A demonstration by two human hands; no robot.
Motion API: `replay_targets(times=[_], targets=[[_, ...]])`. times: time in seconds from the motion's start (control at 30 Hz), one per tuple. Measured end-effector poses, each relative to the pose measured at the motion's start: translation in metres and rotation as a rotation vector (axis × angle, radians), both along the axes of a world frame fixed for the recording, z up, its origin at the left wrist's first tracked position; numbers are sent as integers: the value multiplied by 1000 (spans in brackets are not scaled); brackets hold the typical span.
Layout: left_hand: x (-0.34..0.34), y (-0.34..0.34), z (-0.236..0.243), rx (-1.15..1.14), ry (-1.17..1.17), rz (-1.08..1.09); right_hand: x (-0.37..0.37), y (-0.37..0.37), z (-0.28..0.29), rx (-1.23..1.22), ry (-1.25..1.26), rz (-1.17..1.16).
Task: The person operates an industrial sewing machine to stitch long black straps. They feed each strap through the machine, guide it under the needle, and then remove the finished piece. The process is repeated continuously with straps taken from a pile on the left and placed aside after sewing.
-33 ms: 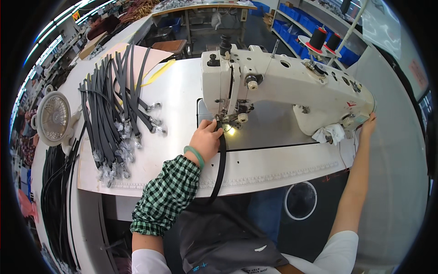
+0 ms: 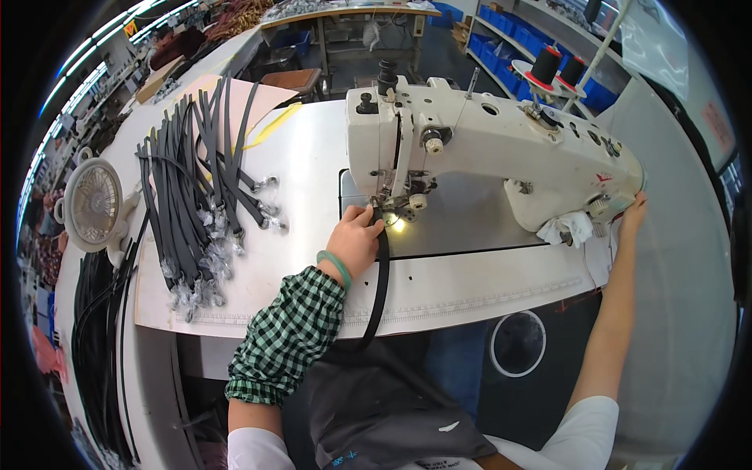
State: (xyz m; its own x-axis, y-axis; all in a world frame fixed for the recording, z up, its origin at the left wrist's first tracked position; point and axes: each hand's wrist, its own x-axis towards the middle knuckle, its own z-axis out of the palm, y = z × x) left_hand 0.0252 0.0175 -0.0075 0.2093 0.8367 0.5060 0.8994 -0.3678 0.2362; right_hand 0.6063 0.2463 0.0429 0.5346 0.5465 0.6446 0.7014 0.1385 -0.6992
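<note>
My left hand [image 2: 357, 235] pinches a black strap [image 2: 380, 283] right at the needle area of a white sewing machine [image 2: 462, 133], under its small light; the strap hangs down over the table's front edge. My right hand [image 2: 633, 211] is at the far right end of the machine, fingers curled on the handwheel [image 2: 638, 186], which is partly hidden. A pile of black straps [image 2: 180, 204], many with metal ends in clear wrapping, lies left of the machine. A white crumpled cloth [image 2: 567, 229] sits at the machine's base.
A small fan [image 2: 92, 200] stands at the left, above long hanging black strips [image 2: 98, 345]. Thread cones [image 2: 546, 66] stand behind the machine. A shelf [image 2: 507, 27] with blue bins and another worktable [image 2: 348, 12] are at the back. A pale panel [image 2: 677, 298] borders the right side.
</note>
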Motion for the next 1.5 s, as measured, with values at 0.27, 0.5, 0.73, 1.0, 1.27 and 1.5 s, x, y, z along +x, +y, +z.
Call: replay_targets(times=[0.27, 0.5, 0.73, 1.0, 1.27, 1.5], targets=[[-3, -2, 0, -13, 24, 25, 12, 16, 47, -223, -35, 123], [0, 0, -1, -26, 26, 19, 24, 38, 64, -252, -260, 56], [-5, -1, -5, -3, 59, 24, 16, 41, 72, -372, -413, -4], [-2, 3, -7, 12, 66, 34, 28, 12, 11, -191, 14, 102], [-2, 2, -2, -22, 54, 33, 2, -6, -9, 203, 227, 165], [-3, 3, -3, -18, 47, 24, 19, 7, 2, -118, 66, 143]])
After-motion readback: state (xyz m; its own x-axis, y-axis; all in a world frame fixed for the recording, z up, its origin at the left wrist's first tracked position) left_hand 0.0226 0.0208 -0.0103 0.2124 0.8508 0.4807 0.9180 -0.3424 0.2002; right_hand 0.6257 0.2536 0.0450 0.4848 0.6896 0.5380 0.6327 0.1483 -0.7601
